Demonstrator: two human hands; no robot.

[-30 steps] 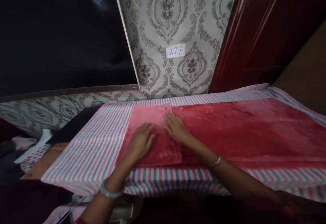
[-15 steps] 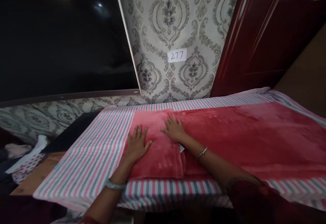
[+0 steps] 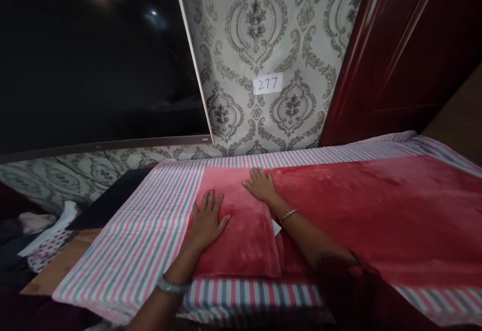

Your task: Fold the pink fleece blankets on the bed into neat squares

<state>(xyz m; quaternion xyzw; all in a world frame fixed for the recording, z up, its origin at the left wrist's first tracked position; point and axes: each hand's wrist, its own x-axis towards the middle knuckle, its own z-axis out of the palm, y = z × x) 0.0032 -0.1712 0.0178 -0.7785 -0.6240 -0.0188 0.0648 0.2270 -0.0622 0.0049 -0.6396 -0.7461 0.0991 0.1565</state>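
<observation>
A red plush blanket [image 3: 361, 210] lies spread over a striped cloth, with its left end folded over on itself. My left hand [image 3: 207, 223] rests flat on the left side of the folded part, fingers spread. Near the far edge of the fold, my right hand [image 3: 260, 185] lies on the blanket with its fingers stretched out. Neither hand grips anything. A small white tag [image 3: 276, 227] sticks out at the fold's right edge, beside my right wrist.
The pink, grey and white striped cloth [image 3: 139, 220] covers the table. Behind it stand a dark television screen [image 3: 98, 65], a patterned wall with a paper marked 277 [image 3: 267, 84], and a dark red wooden panel [image 3: 399, 60]. Clothes [image 3: 48, 245] lie at the far left.
My right hand has shifted slightly toward the far edge of the fold. My left hand stays flat in about the same spot. The whole view has moved a little.
</observation>
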